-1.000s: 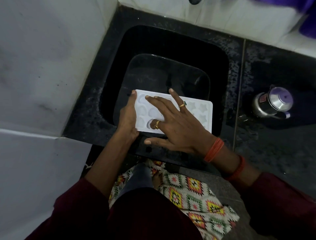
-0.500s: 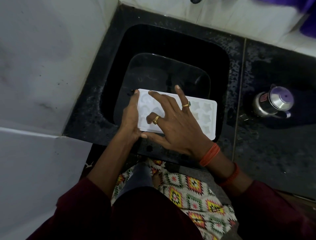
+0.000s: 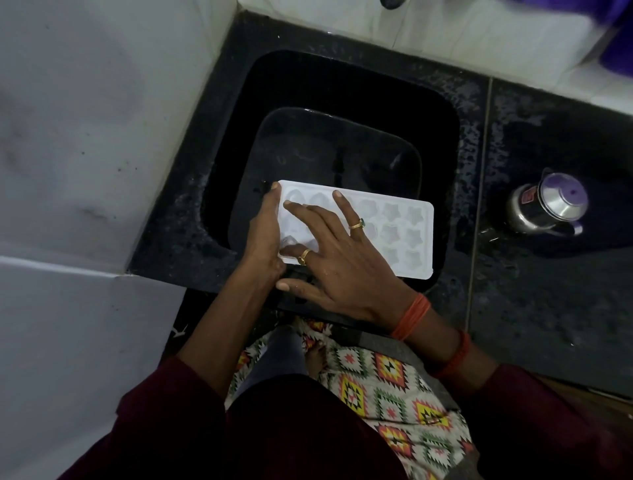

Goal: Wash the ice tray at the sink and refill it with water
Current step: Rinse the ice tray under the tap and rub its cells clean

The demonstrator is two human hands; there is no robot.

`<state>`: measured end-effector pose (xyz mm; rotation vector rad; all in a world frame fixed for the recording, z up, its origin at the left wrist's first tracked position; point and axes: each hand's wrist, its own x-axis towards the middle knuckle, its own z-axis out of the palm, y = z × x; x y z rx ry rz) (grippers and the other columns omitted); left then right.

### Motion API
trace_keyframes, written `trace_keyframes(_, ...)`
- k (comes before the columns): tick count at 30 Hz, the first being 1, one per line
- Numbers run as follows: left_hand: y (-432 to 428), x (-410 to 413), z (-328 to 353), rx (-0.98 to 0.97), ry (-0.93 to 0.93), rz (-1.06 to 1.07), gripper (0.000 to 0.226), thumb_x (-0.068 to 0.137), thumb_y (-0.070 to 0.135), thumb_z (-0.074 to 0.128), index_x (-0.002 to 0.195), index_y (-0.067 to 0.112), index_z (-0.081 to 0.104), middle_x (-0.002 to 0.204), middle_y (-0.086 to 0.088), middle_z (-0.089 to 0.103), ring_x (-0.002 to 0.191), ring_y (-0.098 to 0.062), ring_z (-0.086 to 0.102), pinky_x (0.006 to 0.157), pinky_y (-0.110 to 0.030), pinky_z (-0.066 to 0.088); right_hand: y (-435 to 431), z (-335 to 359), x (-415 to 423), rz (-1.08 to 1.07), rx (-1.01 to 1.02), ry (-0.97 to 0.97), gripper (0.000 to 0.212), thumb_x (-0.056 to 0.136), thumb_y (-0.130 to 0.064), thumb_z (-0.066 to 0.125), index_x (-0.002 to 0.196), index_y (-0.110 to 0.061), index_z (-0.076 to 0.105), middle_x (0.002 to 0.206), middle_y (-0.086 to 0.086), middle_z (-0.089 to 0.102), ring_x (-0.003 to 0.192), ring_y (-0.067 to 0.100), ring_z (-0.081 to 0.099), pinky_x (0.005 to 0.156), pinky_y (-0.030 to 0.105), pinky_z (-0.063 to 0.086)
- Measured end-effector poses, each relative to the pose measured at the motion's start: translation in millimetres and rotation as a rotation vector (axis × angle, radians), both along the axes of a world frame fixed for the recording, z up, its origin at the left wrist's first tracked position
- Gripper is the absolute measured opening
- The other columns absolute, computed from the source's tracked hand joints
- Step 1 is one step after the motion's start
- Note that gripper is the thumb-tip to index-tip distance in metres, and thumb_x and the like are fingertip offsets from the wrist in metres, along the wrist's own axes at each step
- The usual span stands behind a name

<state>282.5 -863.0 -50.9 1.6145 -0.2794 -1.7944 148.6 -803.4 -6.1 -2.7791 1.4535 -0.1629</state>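
A white ice tray point(image 3: 404, 236) with star- and heart-shaped cells is held level over the near side of the black sink point(image 3: 442, 137). My left hand point(image 3: 263, 233) grips the tray's left short edge. My right hand point(image 3: 335, 260) lies flat on top of the tray's left half, fingers spread over the cells, thumb off the near edge. The cells under that hand are hidden. No water stream shows.
A steel jug with a purple lid point(image 3: 548, 209) stands on the wet black counter point(image 3: 548, 308) right of the sink. A white wall point(image 3: 85, 137) closes the left side. A tap tip point(image 3: 392, 3) shows at the top edge. A patterned floor mat point(image 3: 394, 380) lies below.
The fingers of my right hand have slid over the tray's left cells, spreading wider. The tray has shifted slightly right in view. My left hand keeps its grip.
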Motion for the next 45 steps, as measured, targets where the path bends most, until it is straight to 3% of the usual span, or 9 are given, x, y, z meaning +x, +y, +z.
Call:
trace_keyframes(9, 8.8, -4.9, 12.7, 0.072, 0.055, 0.016, 0.061, 0.081, 0.074, 0.065, 0.116, 0.024, 0.068, 0.115, -0.011, 0.074, 0.095, -0.034, 0.077, 0.090, -0.058, 0.058, -14.5, 3.6, -5.8, 0.081, -0.147, 0.022, 0.059, 0.100, -0.067, 0.038, 0.094, -0.024, 0.077, 0.156, 0.017, 0.044, 0.139, 0.033, 0.048, 0.124, 0.060, 0.007)
trace_keyframes(12, 6.9, -4.0, 12.0, 0.083, 0.047, 0.031, 0.074, 0.073, 0.077, 0.070, 0.124, 0.024, 0.067, 0.115, -0.009, 0.075, 0.092, -0.032, 0.078, 0.085, -0.053, 0.060, -20.0, 4.9, -7.2, 0.140, -0.198, 0.065, 0.056, 0.100, -0.068, 0.038, 0.097, -0.028, 0.078, 0.155, 0.017, 0.045, 0.137, 0.033, 0.050, 0.125, 0.057, 0.001)
trace_keyframes(16, 5.3, -1.9, 11.3, 0.068, 0.024, 0.015, 0.088, 0.055, 0.080, 0.072, 0.122, 0.022, 0.071, 0.107, -0.014, 0.078, 0.104, -0.039, 0.074, 0.099, -0.062, 0.052, -27.3, 6.9, -10.3, 0.193, -0.214, 0.111, 0.055, 0.101, -0.065, 0.035, 0.107, -0.030, 0.077, 0.156, 0.020, 0.042, 0.136, 0.037, 0.051, 0.123, 0.056, 0.000)
trace_keyframes(20, 3.9, 1.1, 2.3, 0.065, -0.005, -0.020, 0.095, 0.051, 0.086, 0.071, 0.124, 0.026, 0.070, 0.113, -0.013, 0.077, 0.101, -0.038, 0.075, 0.096, -0.063, 0.053, -26.0, 4.0, -7.0, 0.159, -0.193, 0.123, 0.061, 0.101, -0.067, 0.030, 0.116, -0.027, 0.074, 0.158, 0.021, 0.038, 0.138, 0.036, 0.048, 0.125, 0.056, 0.006)
trace_keyframes(33, 2.5, 1.2, 11.5, 0.060, -0.033, 0.002, 0.068, 0.085, 0.074, 0.060, 0.127, 0.021, 0.065, 0.108, -0.010, 0.075, 0.087, -0.029, 0.078, 0.079, -0.050, 0.063, -14.2, 4.8, 4.5, 0.067, -0.077, 0.076, 0.063, 0.101, -0.068, 0.026, 0.115, -0.027, 0.072, 0.162, 0.015, 0.034, 0.143, 0.029, 0.041, 0.126, 0.056, 0.002)
trace_keyframes(37, 4.2, -2.8, 12.4, 0.035, -0.026, -0.013, 0.049, 0.090, 0.068, 0.059, 0.101, 0.022, 0.073, 0.090, -0.006, 0.080, 0.086, -0.028, 0.078, 0.084, -0.050, 0.062, -17.6, 3.5, 3.2, 0.049, -0.112, 0.048, 0.060, 0.101, -0.067, 0.032, 0.111, -0.025, 0.074, 0.159, 0.016, 0.039, 0.141, 0.030, 0.044, 0.125, 0.056, 0.001)
trace_keyframes(40, 4.6, -2.8, 10.7, -0.002, 0.028, -0.013, 0.050, 0.096, 0.063, 0.055, 0.112, 0.019, 0.073, 0.103, -0.007, 0.080, 0.097, -0.026, 0.077, 0.087, -0.047, 0.061, -20.4, 6.4, 0.6, -0.027, -0.146, 0.017, 0.058, 0.102, -0.064, 0.033, 0.111, -0.022, 0.072, 0.158, 0.017, 0.039, 0.142, 0.029, 0.044, 0.125, 0.056, -0.001)
trace_keyframes(42, 3.4, -3.1, 5.4, -0.014, 0.072, 0.002, 0.056, 0.096, 0.062, 0.055, 0.123, 0.015, 0.070, 0.112, -0.011, 0.078, 0.097, -0.027, 0.077, 0.080, -0.044, 0.062, -21.8, 7.2, 0.0, -0.091, -0.160, -0.018, 0.055, 0.102, -0.062, 0.035, 0.109, -0.021, 0.072, 0.157, 0.016, 0.041, 0.140, 0.028, 0.046, 0.125, 0.055, -0.002)
trace_keyframes(45, -0.2, -4.6, 3.8, -0.017, 0.047, 0.042, 0.056, 0.099, 0.058, 0.052, 0.121, 0.009, 0.070, 0.080, -0.005, 0.080, 0.070, -0.018, 0.078, 0.057, -0.030, 0.059, -23.7, 4.6, 2.7, -0.135, -0.156, -0.024, 0.057, 0.102, -0.062, 0.035, 0.108, -0.020, 0.074, 0.155, 0.014, 0.044, 0.139, 0.027, 0.047, 0.125, 0.055, -0.002)
